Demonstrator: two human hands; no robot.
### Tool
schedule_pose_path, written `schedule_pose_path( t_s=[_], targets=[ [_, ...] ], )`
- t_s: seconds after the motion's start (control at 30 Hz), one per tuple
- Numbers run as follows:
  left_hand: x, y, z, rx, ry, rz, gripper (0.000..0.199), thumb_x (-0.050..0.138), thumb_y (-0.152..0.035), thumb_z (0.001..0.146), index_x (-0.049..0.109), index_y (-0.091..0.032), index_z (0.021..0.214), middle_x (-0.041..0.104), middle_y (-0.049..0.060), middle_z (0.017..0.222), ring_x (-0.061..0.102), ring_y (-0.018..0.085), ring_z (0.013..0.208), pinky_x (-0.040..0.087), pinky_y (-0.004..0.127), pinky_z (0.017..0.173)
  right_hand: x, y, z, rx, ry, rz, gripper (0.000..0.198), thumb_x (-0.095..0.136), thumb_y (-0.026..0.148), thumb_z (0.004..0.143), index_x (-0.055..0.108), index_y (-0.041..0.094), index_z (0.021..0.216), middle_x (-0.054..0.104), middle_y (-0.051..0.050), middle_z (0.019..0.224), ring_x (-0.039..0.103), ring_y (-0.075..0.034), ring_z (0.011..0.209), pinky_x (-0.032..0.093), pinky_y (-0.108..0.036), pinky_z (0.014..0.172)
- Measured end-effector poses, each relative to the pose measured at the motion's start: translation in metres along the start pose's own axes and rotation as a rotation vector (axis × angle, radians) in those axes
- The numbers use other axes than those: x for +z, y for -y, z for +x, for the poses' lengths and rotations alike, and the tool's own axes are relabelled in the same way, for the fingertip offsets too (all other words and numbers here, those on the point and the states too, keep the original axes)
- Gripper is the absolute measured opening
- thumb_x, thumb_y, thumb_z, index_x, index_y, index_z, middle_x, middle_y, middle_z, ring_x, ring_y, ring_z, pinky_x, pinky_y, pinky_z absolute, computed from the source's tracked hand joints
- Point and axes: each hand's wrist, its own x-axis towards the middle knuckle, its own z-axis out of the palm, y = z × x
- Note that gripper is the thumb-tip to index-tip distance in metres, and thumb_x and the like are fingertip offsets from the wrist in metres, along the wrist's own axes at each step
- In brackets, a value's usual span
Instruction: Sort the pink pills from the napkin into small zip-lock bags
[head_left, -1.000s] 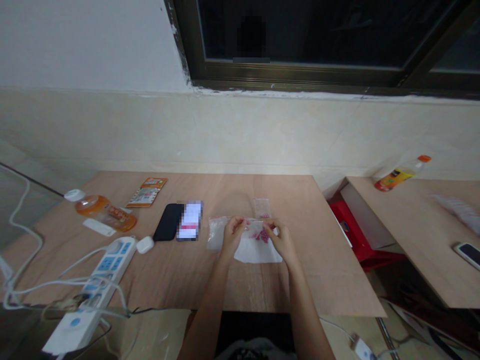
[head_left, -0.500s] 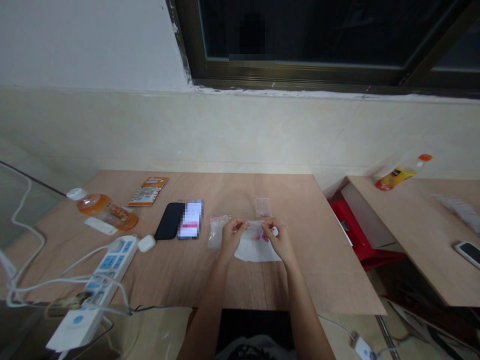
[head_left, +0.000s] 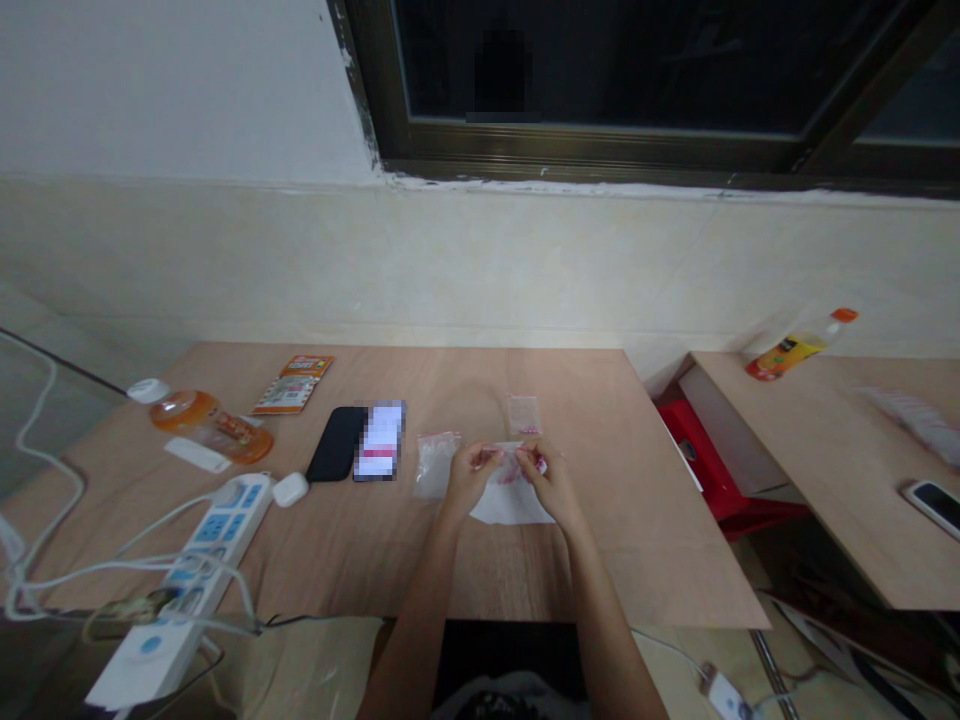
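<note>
Over a white sheet of paper, my left hand and my right hand face each other with fingertips pinched. Between them stretches the top edge of a small clear plastic bag, and both hands grip it. Small pink-red pieces show through or behind this bag; which of the two I cannot tell. Just beyond my right hand lies another small clear bag with pink-red pieces at its near end. To the left of my left hand, a larger clear zip bag rests flat on the table.
On the left are a black phone, a lit phone, a white charging case, an orange packet, an orange drink bottle and a power strip with cables. A second table stands right, holding another bottle.
My two hands have come slightly closer together, and the right hand has shifted a little left. The bag stays between them.
</note>
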Motion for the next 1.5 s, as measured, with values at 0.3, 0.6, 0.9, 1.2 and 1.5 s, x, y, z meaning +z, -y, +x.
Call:
schedule_pose_path(
  t_s=[0.3,0.6,0.9,1.2,1.5],
  targets=[
    [-0.002,0.005,-0.001,0.02,-0.026,0.097,0.024,0.072,-0.04,0.069,0.069,-0.016,0.073,0.07,0.004,0.072,0.064,0.016,0.07,0.05,0.027,0.068,0.002,0.003,0.0,-0.016,0.015,-0.035,0.03,0.051,0.042,0.093,0.061,0.018,0.077,0.052,0.001,0.061,0.047,-0.014,0.059,0.034,-0.026,0.058],
    [0.004,-0.004,-0.005,0.05,0.05,0.14,0.019,0.07,-0.035,0.073,0.071,-0.017,0.07,0.073,0.006,0.075,0.068,0.019,0.074,0.053,0.03,0.074,0.003,0.001,0.0,-0.04,0.038,-0.017,0.031,0.054,0.044,0.091,0.065,0.018,0.078,0.054,0.0,0.063,0.048,-0.015,0.061,0.036,-0.026,0.059],
    [0.0,0.012,0.058,-0.048,-0.066,0.02,0.033,0.069,-0.047,0.07,0.067,-0.015,0.078,0.071,0.005,0.077,0.065,0.016,0.067,0.051,0.026,0.064,-0.002,-0.043,-0.011,0.152,-0.276,0.156,0.038,0.056,0.051,0.087,0.063,0.016,0.1,0.052,0.002,0.063,0.048,-0.014,0.057,0.041,-0.026,0.057],
    [0.004,0.037,0.13,-0.147,-0.016,0.115,0.025,0.074,-0.038,0.069,0.064,-0.016,0.075,0.069,0.004,0.072,0.065,0.015,0.066,0.053,0.027,0.063,-0.004,-0.086,-0.028,0.244,-0.3,-0.039,0.044,0.053,0.056,0.086,0.067,0.014,0.091,0.051,0.003,0.057,0.047,-0.013,0.053,0.037,-0.024,0.052],
    [-0.003,0.041,0.14,-0.093,-0.011,0.414,0.014,0.067,-0.025,0.075,0.066,-0.015,0.085,0.07,0.008,0.086,0.067,0.022,0.085,0.051,0.036,0.082,-0.004,-0.087,-0.028,0.196,-0.282,-0.097,0.044,0.051,0.055,0.088,0.069,0.014,0.089,0.053,0.002,0.057,0.048,-0.014,0.052,0.037,-0.024,0.053]
  ],
)
